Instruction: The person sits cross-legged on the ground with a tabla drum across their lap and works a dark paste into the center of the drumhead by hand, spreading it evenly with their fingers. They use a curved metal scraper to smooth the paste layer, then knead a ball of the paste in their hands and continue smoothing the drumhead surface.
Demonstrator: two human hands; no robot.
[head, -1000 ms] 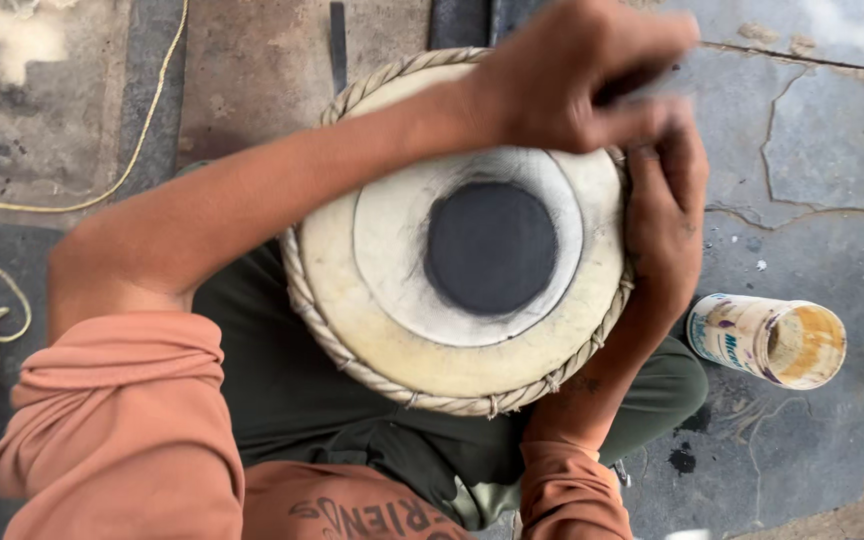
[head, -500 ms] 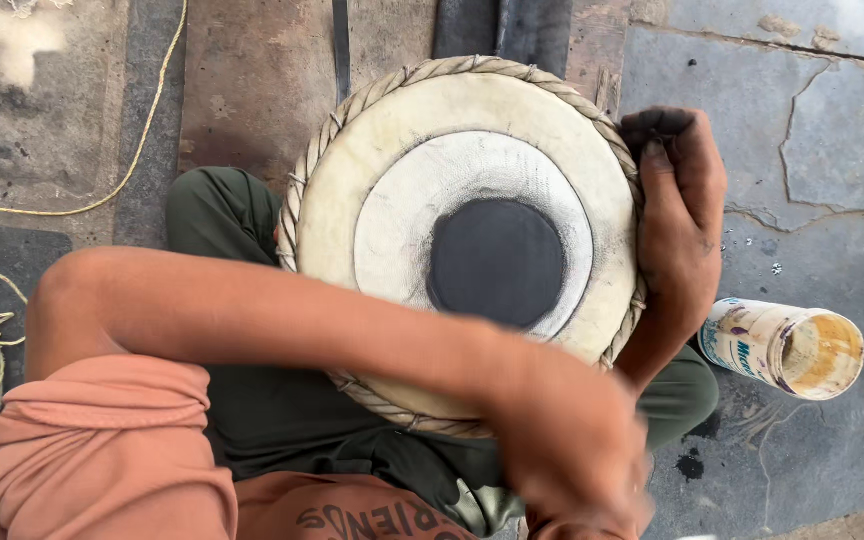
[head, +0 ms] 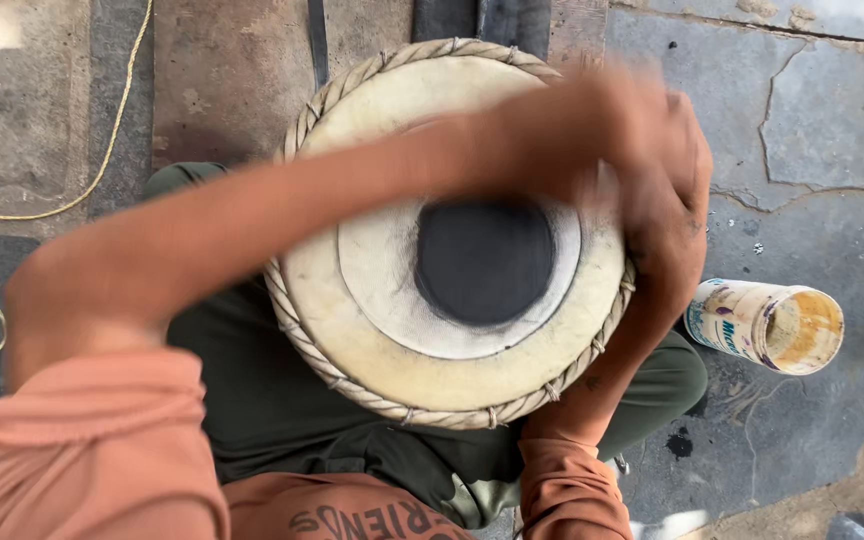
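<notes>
Drum (head: 452, 330) sits upright in the lap, head facing up, between green-trousered legs; person seated on the stone floor (head: 812, 150). Cream skin, braided rope rim, black round patch (head: 484, 262) slightly right of centre.

Left hand (head: 592, 130): arm crosses over the drum head from the near left to the far right rim. Heavily blurred, so cannot tell how far the fingers are open or whether they hold anything.

Right hand (head: 667, 240): lies against the right rim of the drum, just under the left hand, fingers curled over the edge. Looks like a bracing grip on the rim, though blur hides the fingertips; cannot tell if something small is pinched there.

Nearby: open jar (head: 767, 325) on its side, mouth to the right, yellowish residue inside, on the floor just right of the knee. Yellow cord (head: 102, 165) trails along the left side of the floor.

Judgement on doing the work well: both hands meet at the far right rim, so the drum wants to stay clamped by the legs and not rock. Keep the bracing hand on the rope, off the black patch. Mind the jar close to the right elbow
</notes>
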